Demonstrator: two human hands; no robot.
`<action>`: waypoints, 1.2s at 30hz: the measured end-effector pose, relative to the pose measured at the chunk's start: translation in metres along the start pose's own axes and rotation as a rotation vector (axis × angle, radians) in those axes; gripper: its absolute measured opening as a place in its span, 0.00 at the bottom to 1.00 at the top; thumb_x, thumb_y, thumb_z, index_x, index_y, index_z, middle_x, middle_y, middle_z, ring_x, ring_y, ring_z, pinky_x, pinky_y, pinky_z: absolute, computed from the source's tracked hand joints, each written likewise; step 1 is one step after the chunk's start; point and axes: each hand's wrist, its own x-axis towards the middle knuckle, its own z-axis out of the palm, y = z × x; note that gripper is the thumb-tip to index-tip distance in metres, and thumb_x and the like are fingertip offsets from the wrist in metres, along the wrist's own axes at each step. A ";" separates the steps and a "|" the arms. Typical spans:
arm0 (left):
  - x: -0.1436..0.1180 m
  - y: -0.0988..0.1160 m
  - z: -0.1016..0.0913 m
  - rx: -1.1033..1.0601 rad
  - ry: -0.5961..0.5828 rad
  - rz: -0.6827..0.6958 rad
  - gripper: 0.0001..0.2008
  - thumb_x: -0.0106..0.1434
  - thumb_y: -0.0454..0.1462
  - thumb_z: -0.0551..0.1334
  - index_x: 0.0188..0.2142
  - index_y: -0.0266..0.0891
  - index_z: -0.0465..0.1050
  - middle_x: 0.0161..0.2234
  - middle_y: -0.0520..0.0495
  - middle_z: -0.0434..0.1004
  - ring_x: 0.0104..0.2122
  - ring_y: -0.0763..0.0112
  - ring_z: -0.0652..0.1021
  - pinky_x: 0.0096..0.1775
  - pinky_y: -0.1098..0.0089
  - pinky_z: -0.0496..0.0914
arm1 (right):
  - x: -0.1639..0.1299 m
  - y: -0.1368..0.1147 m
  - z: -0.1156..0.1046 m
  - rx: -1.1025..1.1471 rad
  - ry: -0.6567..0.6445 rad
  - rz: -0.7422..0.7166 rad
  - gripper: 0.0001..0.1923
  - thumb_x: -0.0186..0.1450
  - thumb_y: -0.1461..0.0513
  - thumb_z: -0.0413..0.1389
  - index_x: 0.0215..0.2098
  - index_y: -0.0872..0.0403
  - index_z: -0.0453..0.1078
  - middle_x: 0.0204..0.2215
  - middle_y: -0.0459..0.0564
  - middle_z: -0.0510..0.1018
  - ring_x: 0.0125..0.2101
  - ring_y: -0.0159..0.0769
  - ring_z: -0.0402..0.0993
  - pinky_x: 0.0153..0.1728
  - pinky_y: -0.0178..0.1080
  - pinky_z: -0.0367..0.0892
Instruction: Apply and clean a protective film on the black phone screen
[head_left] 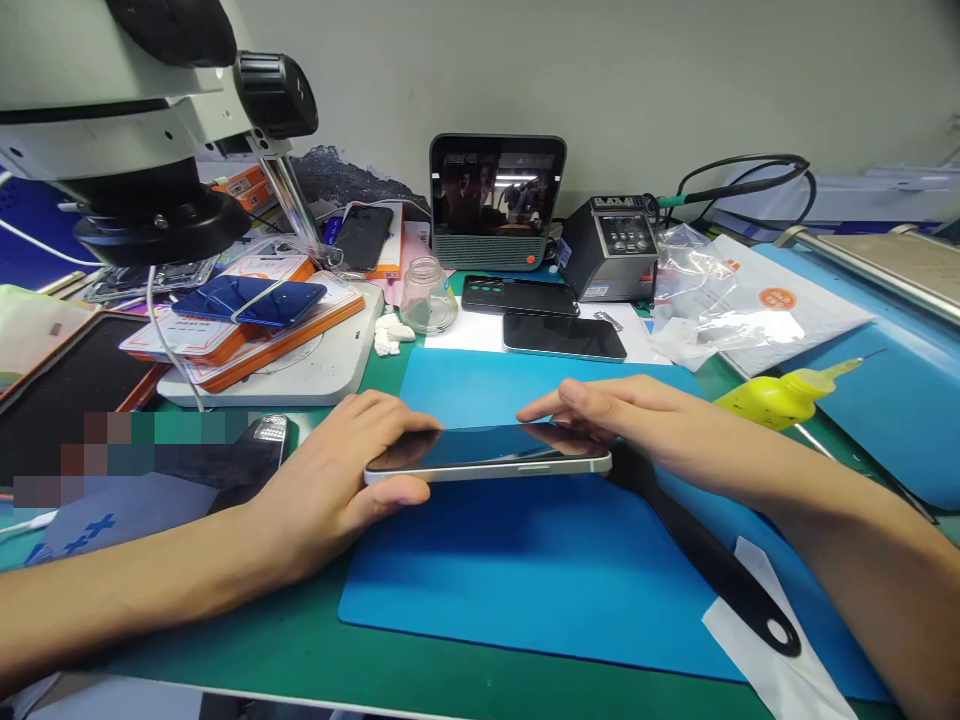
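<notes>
Microscope [150,120] cut off at top edge; pixelated patch [127,455] (left) unreadable.

Phone [487,455] on mat [540,580] btwn both hands — microscope [142,130] behind-left, bottle [780,395] right, two phones [540,315] behind.
</notes>
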 end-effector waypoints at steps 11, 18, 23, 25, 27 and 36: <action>0.007 0.008 -0.007 0.034 -0.013 -0.033 0.46 0.70 0.74 0.44 0.51 0.42 0.81 0.46 0.44 0.87 0.48 0.54 0.80 0.52 0.54 0.71 | -0.004 0.013 -0.011 -0.209 -0.137 0.012 0.44 0.62 0.37 0.71 0.73 0.31 0.72 0.74 0.45 0.75 0.72 0.70 0.70 0.68 0.64 0.72; 0.009 0.011 -0.009 0.037 -0.033 -0.064 0.49 0.68 0.77 0.42 0.52 0.42 0.81 0.48 0.41 0.87 0.51 0.51 0.80 0.53 0.52 0.71 | -0.003 0.017 -0.013 -0.349 -0.086 -0.048 0.38 0.65 0.38 0.69 0.72 0.27 0.73 0.70 0.43 0.79 0.66 0.70 0.78 0.62 0.62 0.80; 0.008 0.012 -0.009 0.026 -0.008 -0.073 0.48 0.68 0.77 0.47 0.55 0.41 0.79 0.47 0.41 0.84 0.49 0.51 0.78 0.53 0.52 0.70 | -0.006 0.015 -0.012 -0.383 -0.076 -0.068 0.43 0.63 0.45 0.74 0.74 0.29 0.71 0.68 0.47 0.82 0.61 0.67 0.84 0.50 0.51 0.87; 0.007 0.010 -0.008 0.034 0.031 -0.047 0.47 0.69 0.76 0.51 0.59 0.40 0.78 0.49 0.41 0.82 0.51 0.51 0.77 0.55 0.52 0.69 | -0.006 0.014 -0.011 -0.392 -0.086 -0.060 0.46 0.61 0.47 0.76 0.75 0.29 0.69 0.67 0.48 0.82 0.59 0.66 0.85 0.46 0.48 0.88; 0.006 0.010 -0.007 0.053 0.064 -0.016 0.48 0.68 0.75 0.53 0.65 0.39 0.74 0.53 0.40 0.80 0.54 0.51 0.76 0.58 0.52 0.68 | -0.006 0.014 -0.011 -0.392 -0.090 -0.054 0.47 0.60 0.47 0.77 0.75 0.30 0.69 0.63 0.50 0.85 0.54 0.64 0.88 0.40 0.45 0.88; 0.002 0.007 -0.002 0.106 0.176 0.024 0.53 0.61 0.77 0.58 0.71 0.46 0.66 0.57 0.40 0.81 0.57 0.50 0.78 0.61 0.52 0.70 | -0.002 0.011 -0.009 -0.375 -0.129 -0.097 0.47 0.61 0.51 0.77 0.75 0.31 0.66 0.48 0.49 0.88 0.41 0.53 0.89 0.37 0.42 0.84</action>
